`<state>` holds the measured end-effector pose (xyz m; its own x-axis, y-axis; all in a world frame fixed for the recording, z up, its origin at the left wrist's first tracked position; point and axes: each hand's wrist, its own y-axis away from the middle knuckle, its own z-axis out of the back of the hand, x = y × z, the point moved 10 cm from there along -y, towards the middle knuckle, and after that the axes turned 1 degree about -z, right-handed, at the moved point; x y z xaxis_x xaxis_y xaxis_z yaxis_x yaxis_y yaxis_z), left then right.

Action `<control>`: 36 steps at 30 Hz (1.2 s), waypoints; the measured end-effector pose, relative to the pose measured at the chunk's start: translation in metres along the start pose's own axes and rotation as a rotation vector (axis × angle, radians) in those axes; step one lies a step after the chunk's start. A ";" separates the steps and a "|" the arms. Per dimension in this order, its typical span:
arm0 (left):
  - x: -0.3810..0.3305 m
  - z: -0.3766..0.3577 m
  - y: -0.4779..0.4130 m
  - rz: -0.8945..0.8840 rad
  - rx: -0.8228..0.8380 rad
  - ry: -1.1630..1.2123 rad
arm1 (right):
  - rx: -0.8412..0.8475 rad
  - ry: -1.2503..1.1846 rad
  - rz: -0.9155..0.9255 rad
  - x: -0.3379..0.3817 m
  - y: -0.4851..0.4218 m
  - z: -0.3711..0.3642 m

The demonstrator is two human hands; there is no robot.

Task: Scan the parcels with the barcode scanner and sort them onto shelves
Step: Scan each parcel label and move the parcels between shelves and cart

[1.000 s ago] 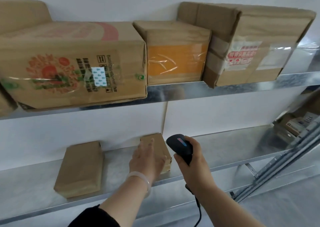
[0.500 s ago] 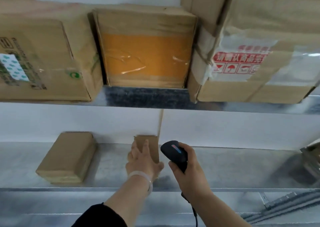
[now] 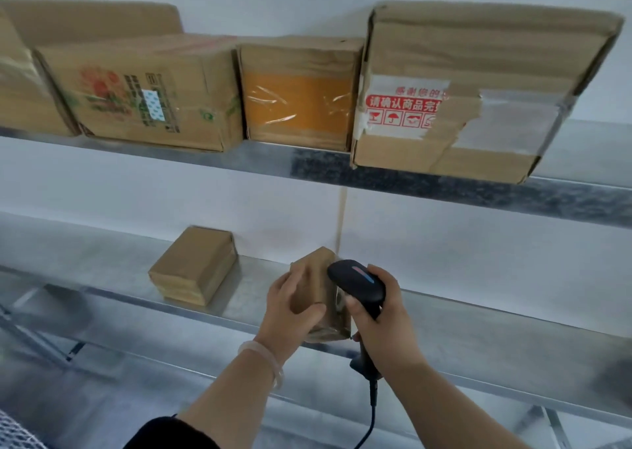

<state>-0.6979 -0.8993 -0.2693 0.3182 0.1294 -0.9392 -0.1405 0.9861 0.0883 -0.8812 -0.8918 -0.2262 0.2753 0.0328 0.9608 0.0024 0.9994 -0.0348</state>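
The small brown parcel point(image 3: 316, 287) sits at the front of the lower shelf point(image 3: 478, 339), tilted. The left hand point(image 3: 290, 308) grips it, fingers curled over its left face and thumb pressed on the near side. Just right of those fingers, touching the parcel, is the black barcode scanner point(image 3: 357, 282), its handle clamped in the right hand point(image 3: 383, 329). A second parcel point(image 3: 195, 270) lies on the shelf left of the fingers. Above them, the upper shelf point(image 3: 444, 192) carries larger cartons point(image 3: 297, 103).

The upper shelf point(image 3: 444, 188) crosses the frame and carries a row of boxes point(image 3: 147, 96). The lower shelf point(image 3: 478, 332) carries a parcel point(image 3: 193, 265) at centre left.
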 end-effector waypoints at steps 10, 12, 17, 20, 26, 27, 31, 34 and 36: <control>-0.002 0.043 0.026 0.023 -0.021 -0.008 | 0.021 -0.128 0.154 0.049 0.043 -0.032; -0.005 0.051 0.034 0.014 -0.003 0.050 | 0.040 -0.141 0.170 0.057 0.049 -0.044; -0.012 0.073 0.046 0.024 0.048 0.236 | -0.024 -0.130 0.192 0.072 0.057 -0.052; -0.012 0.084 0.048 0.035 0.088 0.309 | -0.083 -0.117 0.166 0.076 0.060 -0.049; -0.004 0.098 0.052 0.058 0.086 0.437 | -0.103 -0.117 0.163 0.084 0.061 -0.055; -0.006 0.098 0.053 0.046 0.108 0.415 | -0.104 -0.113 0.161 0.084 0.060 -0.056; -0.023 0.100 0.056 -0.014 0.132 0.293 | -0.079 -0.089 0.195 0.092 0.061 -0.063; -0.024 0.108 0.053 -0.027 0.103 0.277 | -0.036 -0.090 0.220 0.101 0.062 -0.068; -0.022 0.112 0.053 -0.024 0.093 0.294 | -0.021 -0.085 0.233 0.106 0.062 -0.069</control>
<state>-0.6072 -0.8380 -0.2062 0.0334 0.0841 -0.9959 -0.0459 0.9955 0.0825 -0.7858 -0.8271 -0.1452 0.1890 0.2636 0.9459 -0.0311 0.9644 -0.2626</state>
